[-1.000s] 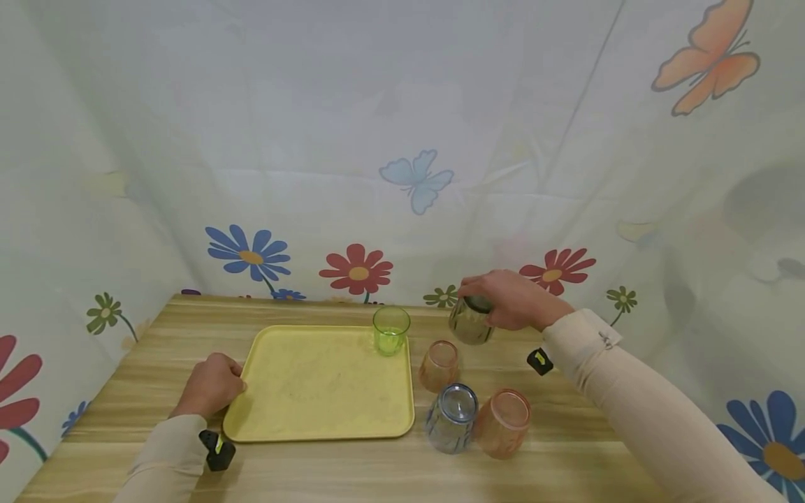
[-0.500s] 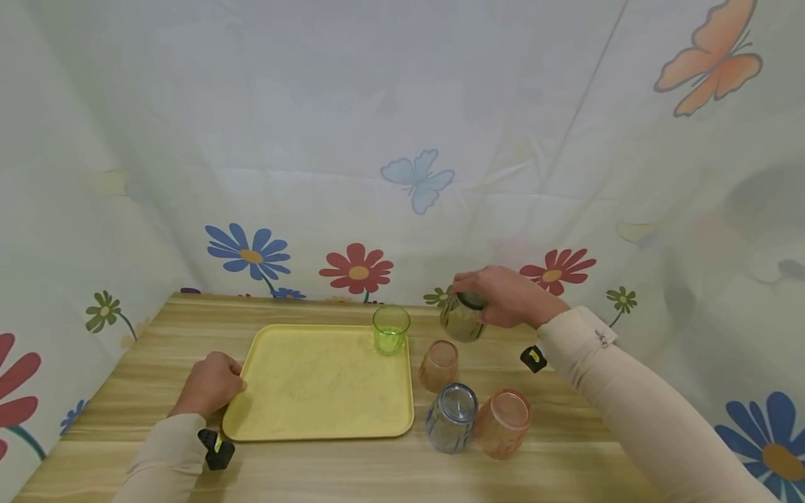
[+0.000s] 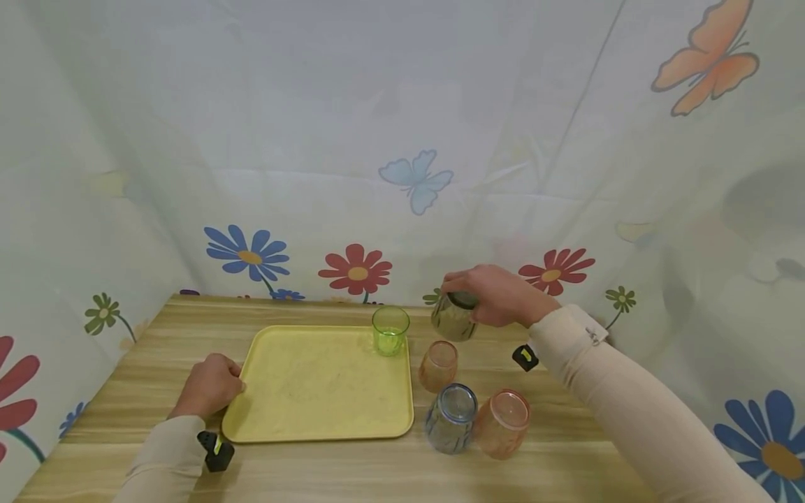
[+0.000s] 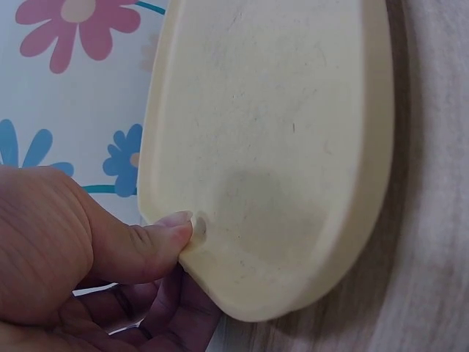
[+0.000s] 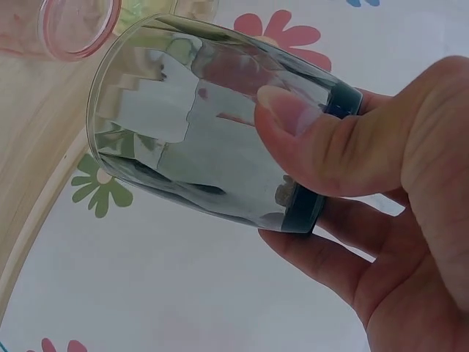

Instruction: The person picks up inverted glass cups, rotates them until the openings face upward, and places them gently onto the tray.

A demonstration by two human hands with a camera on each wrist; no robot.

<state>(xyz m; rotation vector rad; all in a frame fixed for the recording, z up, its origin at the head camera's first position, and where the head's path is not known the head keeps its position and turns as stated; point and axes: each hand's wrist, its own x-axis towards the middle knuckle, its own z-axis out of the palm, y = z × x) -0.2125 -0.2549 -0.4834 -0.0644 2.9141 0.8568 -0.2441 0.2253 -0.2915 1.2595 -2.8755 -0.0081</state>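
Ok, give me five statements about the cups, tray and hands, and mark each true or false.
1. The right hand holds the grey cup. True.
2. The green cup stands upright. True.
3. The left hand holds the green cup. False: it grips the edge of the tray.
4. The blue cup stands upside down. True.
5. All the cups are on the tray. False: the nearer pink cup stands on the table.

White, wrinkly walls (image 3: 302, 105) stand at nine, twelve and three o'clock; a big orange butterfly (image 3: 720, 42) is at two o'clock; a blue flower (image 3: 782, 459) at four; a red flower (image 3: 19, 413) at eight; the stripy wood tabletop (image 3: 302, 475) is at six.
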